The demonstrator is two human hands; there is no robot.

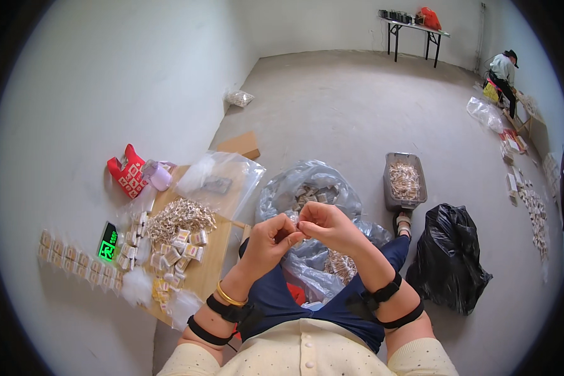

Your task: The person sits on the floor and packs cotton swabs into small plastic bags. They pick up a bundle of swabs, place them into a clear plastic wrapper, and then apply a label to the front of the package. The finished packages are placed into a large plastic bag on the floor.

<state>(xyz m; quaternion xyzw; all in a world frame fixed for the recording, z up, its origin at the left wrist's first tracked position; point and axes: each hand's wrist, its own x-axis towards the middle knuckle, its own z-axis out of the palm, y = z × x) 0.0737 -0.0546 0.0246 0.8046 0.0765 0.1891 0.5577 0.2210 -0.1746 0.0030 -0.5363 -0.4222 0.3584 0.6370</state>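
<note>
My left hand and my right hand meet in front of my lap, their fingertips pinched together. A small, pale, partly see-through thing seems to lie between them, too small and hidden to name. Below and beyond my hands spreads a large clear plastic bag with small packs inside. Loose short white-and-brown pieces lie nearer my lap, under my right wrist. To my left, a wooden table holds a heap of similar pieces and a pile of small filled packs.
A grey bin of the same pieces and a black plastic bag stand to my right. Beyond the table are a cardboard box and a red bag. A person sits at the far right near a folding table.
</note>
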